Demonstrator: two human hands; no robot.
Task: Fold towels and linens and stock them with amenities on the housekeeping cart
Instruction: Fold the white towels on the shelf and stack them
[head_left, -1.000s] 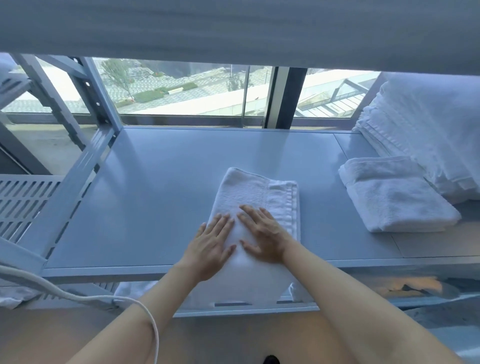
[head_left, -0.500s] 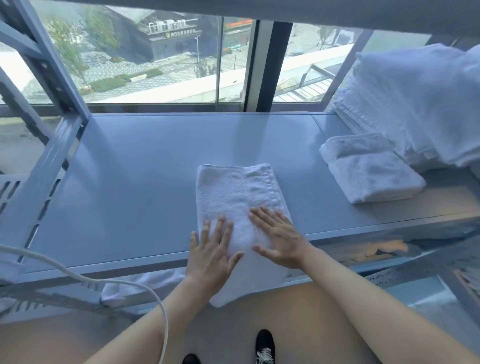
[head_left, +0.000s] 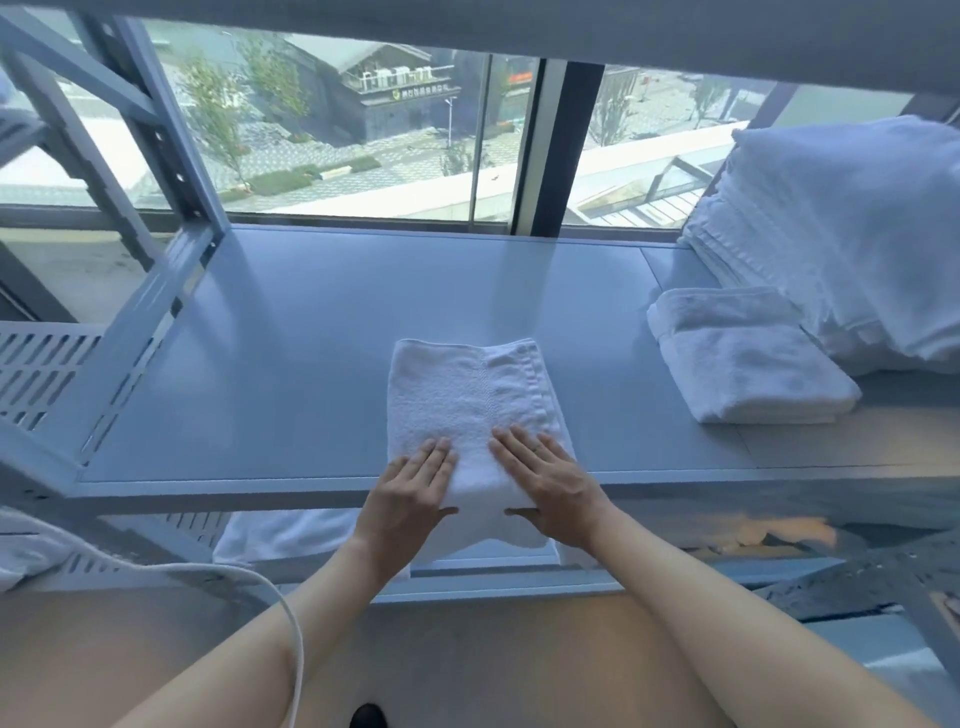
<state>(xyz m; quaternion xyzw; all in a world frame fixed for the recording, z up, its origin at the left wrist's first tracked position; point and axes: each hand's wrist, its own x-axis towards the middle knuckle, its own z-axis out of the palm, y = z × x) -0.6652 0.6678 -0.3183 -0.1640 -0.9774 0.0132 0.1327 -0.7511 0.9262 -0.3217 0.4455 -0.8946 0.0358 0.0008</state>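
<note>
A white towel (head_left: 467, 395), folded into a long strip, lies on the grey shelf (head_left: 291, 332) of the cart, and its near end hangs over the front edge. My left hand (head_left: 408, 493) rests flat on the towel's left side at the shelf edge, thumb curled under the overhang. My right hand (head_left: 545, 486) lies flat on the towel's right side, thumb also at the edge. A second folded white towel (head_left: 748, 358) sits on the shelf to the right.
A tall stack of white linens (head_left: 852, 234) fills the shelf's far right. Grey metal uprights (head_left: 171, 150) frame the left side. More white cloth (head_left: 291, 535) lies on the shelf below. A white cable (head_left: 249, 582) crosses the lower left. A window is behind.
Both hands have slid toward me down the towel to the shelf's front edge, thumbs now hooked over the overhanging end. The camera view has shifted slightly.
</note>
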